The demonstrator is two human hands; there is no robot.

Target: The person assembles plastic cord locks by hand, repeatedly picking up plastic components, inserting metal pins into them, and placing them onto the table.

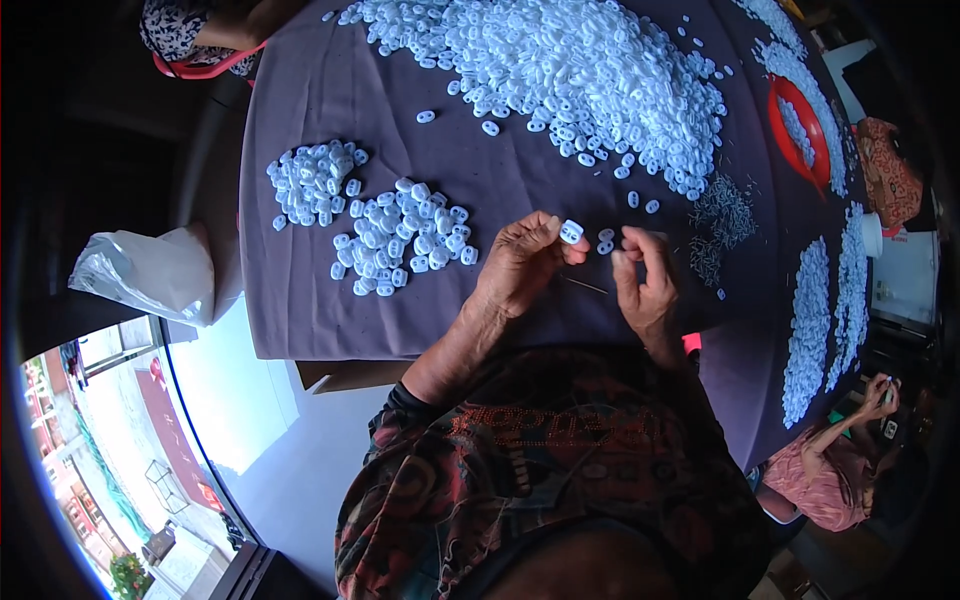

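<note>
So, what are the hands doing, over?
Left hand pinching one white piece. Right hand fingertips closed beside loose pieces. Thin pin on cloth between hands.

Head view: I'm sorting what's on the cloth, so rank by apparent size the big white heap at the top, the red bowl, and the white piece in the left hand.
1. Big white heap
2. Red bowl
3. White piece pinched in the left hand

The fisheye shrinks the rim-side bowl, but the order holds.

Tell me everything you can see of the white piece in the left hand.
The white piece is small, oval and looks like moulded plastic, with two dark holes side by side. The left hand pinches it at the fingertips, above the purple cloth, facing the camera. The right hand is close beside it, not touching.
</note>
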